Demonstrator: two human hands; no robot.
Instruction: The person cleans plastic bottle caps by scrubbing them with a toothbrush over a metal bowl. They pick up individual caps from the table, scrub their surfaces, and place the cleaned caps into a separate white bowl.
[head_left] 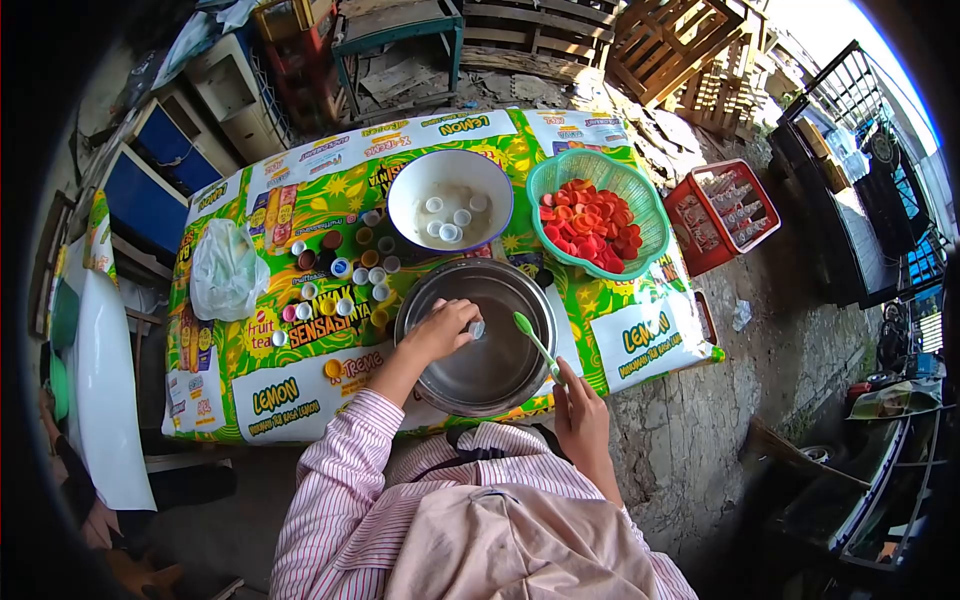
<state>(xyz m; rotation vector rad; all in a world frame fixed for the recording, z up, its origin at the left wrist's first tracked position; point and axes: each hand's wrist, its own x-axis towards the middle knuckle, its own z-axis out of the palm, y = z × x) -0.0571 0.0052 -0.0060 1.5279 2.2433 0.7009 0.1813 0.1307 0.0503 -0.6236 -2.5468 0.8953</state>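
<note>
My left hand (446, 331) is over the steel basin (424, 384), its fingers closed on a whitish bottle cap (477, 329). My right hand (583, 412), at the basin's near right side, grips a green toothbrush (540, 349). The brush head points up and left over the basin, apart from the cap. Cloudy water appears to lie in the basin. Just beyond it stands a white bowl (405, 190) with a blue rim, holding several white caps (451, 232) in murky liquid.
Loose bottle caps (343, 268) of mixed colours lie left of the bowls. A clear plastic bag (228, 271) sits farther left. To the right, a teal basket (655, 212) holds red and orange caps (588, 225). A red bin (697, 239) stands past the printed table cover (640, 345).
</note>
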